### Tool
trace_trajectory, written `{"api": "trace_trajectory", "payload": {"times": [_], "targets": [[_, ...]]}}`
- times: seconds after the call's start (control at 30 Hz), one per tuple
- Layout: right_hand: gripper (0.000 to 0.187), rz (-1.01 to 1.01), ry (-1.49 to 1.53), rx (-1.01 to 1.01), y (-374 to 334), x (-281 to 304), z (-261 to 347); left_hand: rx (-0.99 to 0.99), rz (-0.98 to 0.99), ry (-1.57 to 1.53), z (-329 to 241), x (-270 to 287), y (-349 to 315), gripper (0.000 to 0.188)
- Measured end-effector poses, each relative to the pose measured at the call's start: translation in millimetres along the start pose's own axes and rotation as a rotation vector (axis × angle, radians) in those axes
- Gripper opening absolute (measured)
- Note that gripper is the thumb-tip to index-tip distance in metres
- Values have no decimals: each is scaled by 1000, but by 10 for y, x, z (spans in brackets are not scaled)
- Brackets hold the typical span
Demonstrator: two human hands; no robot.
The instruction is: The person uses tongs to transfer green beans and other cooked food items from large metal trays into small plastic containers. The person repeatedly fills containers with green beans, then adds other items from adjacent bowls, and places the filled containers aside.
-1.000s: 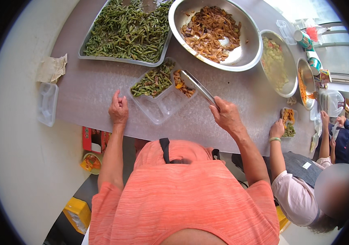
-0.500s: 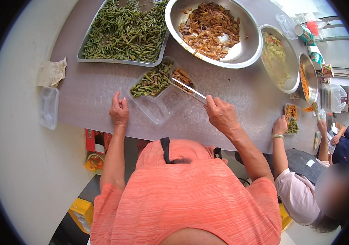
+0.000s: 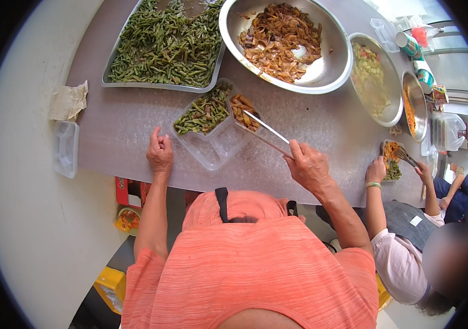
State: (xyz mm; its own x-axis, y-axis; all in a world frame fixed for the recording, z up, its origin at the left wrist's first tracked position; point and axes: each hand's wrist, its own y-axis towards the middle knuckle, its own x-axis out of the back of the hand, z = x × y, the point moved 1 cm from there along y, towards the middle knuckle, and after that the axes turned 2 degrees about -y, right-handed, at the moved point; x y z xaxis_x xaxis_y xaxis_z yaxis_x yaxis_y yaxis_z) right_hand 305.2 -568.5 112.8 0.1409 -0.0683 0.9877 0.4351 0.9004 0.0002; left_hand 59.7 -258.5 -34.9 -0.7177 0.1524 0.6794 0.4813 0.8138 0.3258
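My right hand (image 3: 309, 167) grips metal tongs (image 3: 268, 129) by the rear end. Their tips are over a small compartment of a clear plastic food tray (image 3: 210, 152), at brown cooked strips (image 3: 241, 109). Cut green beans (image 3: 203, 114) fill the compartment to the left, and the nearer compartments hold no food. My left hand (image 3: 160, 153) rests near the table edge, left of the tray and apart from it. Its fingers are loosely bent, the index finger stretched furthest, with nothing in them.
Beyond the tray stand a metal pan (image 3: 160, 85) of green beans and a steel bowl (image 3: 335, 68) of brown strips. More bowls line the right side. A co-worker's hand (image 3: 376, 169) touches another filled tray. Far left lies an extra clear tray (image 3: 66, 148).
My right hand and the tongs have shifted right and slightly nearer me, and the tongs' arms are wider apart. My left hand stays about where it was. The co-worker's utensil has moved over their tray.
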Motion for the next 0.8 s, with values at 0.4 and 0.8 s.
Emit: {"api": "trace_trajectory", "payload": {"times": [0.4, 0.8], "targets": [[42, -18, 162, -36, 81, -75, -22, 44, 6, -11, 13, -25, 9, 35], [25, -323, 112, -224, 1198, 559, -782, 9, 2, -9, 15, -33, 44, 37]]}}
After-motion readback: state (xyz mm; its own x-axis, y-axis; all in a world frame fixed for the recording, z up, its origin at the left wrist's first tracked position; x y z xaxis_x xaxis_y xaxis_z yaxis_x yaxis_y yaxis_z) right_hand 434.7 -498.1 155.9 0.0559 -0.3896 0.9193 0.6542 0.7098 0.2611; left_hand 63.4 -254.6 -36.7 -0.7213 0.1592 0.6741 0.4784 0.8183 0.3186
